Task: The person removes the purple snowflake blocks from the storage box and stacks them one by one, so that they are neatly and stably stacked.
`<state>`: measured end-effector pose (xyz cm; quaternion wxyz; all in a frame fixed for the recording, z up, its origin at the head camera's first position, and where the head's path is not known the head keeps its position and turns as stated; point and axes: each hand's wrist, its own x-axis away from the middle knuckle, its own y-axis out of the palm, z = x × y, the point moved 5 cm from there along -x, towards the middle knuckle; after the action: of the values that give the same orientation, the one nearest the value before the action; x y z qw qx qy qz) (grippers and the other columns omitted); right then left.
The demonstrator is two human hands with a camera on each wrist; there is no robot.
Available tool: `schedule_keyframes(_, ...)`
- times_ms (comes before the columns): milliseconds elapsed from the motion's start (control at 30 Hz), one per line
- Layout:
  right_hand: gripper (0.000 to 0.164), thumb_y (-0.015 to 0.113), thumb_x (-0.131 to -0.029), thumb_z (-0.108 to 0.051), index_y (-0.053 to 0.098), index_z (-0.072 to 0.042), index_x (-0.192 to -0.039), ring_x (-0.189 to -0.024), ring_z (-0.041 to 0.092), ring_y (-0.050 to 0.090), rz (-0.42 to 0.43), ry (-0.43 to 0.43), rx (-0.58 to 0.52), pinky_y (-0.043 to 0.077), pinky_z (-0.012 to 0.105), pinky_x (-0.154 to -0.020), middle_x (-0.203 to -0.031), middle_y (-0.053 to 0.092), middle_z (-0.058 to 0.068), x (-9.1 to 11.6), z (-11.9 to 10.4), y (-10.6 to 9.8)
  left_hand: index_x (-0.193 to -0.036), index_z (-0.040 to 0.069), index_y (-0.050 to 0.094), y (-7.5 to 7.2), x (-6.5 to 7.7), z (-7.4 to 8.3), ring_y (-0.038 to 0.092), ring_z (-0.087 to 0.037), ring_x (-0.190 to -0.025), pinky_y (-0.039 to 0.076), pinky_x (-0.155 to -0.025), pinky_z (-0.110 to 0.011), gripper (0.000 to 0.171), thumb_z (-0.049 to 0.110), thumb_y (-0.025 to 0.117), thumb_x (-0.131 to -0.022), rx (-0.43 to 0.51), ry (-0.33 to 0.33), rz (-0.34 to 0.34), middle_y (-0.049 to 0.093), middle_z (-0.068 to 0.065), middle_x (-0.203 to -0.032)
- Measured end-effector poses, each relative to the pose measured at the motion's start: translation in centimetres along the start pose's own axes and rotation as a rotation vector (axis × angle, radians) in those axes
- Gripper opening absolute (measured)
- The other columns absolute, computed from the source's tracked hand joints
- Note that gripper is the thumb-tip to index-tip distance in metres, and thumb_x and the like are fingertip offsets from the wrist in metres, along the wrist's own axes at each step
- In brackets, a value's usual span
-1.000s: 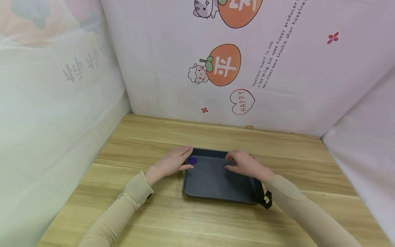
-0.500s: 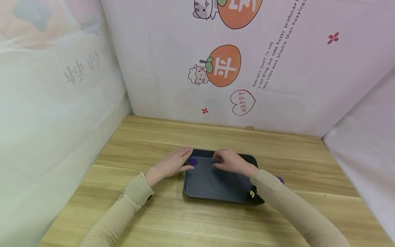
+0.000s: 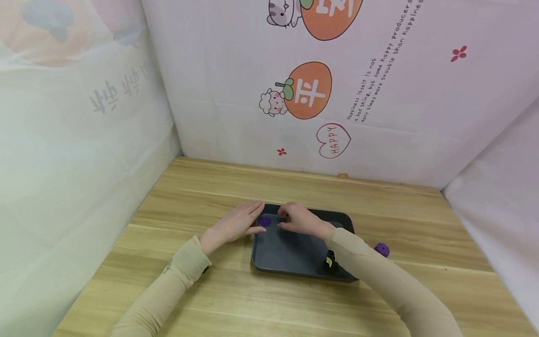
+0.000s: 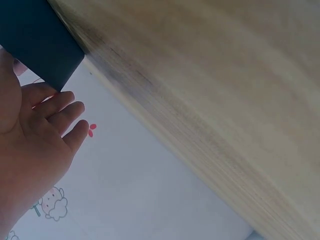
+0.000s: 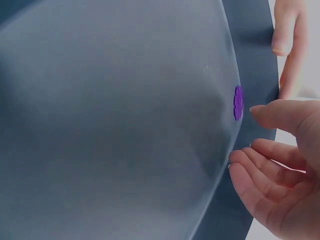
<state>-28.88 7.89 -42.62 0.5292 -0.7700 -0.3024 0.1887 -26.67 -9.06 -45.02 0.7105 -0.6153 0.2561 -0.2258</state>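
A dark grey rectangular tray [image 3: 290, 260] lies on the wooden table. Inside its far left corner is a small purple piece with a scalloped edge [image 5: 238, 103]. My left hand [image 3: 233, 222] rests against the tray's left end, its fingers extended near the far corner and its thumb at the rim. In the left wrist view those fingers touch the tray's outer wall [image 4: 40, 42]. Over the tray, my right hand [image 3: 304, 220] reaches leftward with bent, parted fingers; the right wrist view shows nothing between thumb and fingers, close to the purple piece.
A second purple knobbly piece [image 3: 382, 249] sits on the table [image 3: 210, 299] right of the tray, beside my right sleeve. A black device [image 3: 330, 261] is worn at my right wrist. Printed white cloth [image 3: 227, 121] walls the table at the back and both sides.
My right hand has moved left across the tray, towards the purple piece in the corner. The second purple piece has come into view from behind my right arm. My left hand stays in place.
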Motion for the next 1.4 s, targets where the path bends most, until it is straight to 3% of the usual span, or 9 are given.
schedule_keyframes(567, 0.028, 0.076, -0.086, -0.009, 0.068, 0.004, -0.109, -0.074, 0.014, 0.062, 0.043, -0.005, 0.027, 0.057, 0.026, -0.066, -0.103, 0.07, 0.017, -2.4, -1.1, 2.0, -0.153, 0.002, 0.034, -0.1, -0.1, -0.2, 0.04, -0.031, -0.146, 0.038, -0.119, -0.047, 0.077, 0.055, 0.05, -0.099, -0.013, 0.002, 0.003, 0.038, -0.017, -0.158)
schedule_keyframes(933, 0.025, 0.074, -0.088, -0.007, 0.069, 0.005, -0.109, -0.092, 0.027, 0.067, 0.076, -0.064, 0.112, 0.061, 0.036, -0.078, -0.103, 0.068, 0.018, -2.6, -1.8, 2.4, -0.153, 0.002, 0.035, -0.1, -0.1, -0.2, 0.041, -0.031, -0.145, 0.04, -0.118, -0.047, 0.077, 0.054, 0.051, -0.098, -0.022, 0.0, 0.005, 0.038, -0.016, -0.158)
schedule_keyframes(1400, 0.025, 0.072, -0.09, -0.01, 0.07, 0.003, -0.111, -0.086, 0.022, 0.065, 0.053, -0.061, 0.131, 0.06, 0.033, -0.074, -0.102, 0.065, 0.016, -2.6, -2.1, 2.6, -0.152, 0.002, 0.038, -0.1, -0.1, -0.1, 0.043, -0.031, -0.144, 0.042, -0.117, -0.046, 0.075, 0.053, 0.053, -0.098, -0.037, 0.019, 0.037, 0.041, -0.017, -0.156)
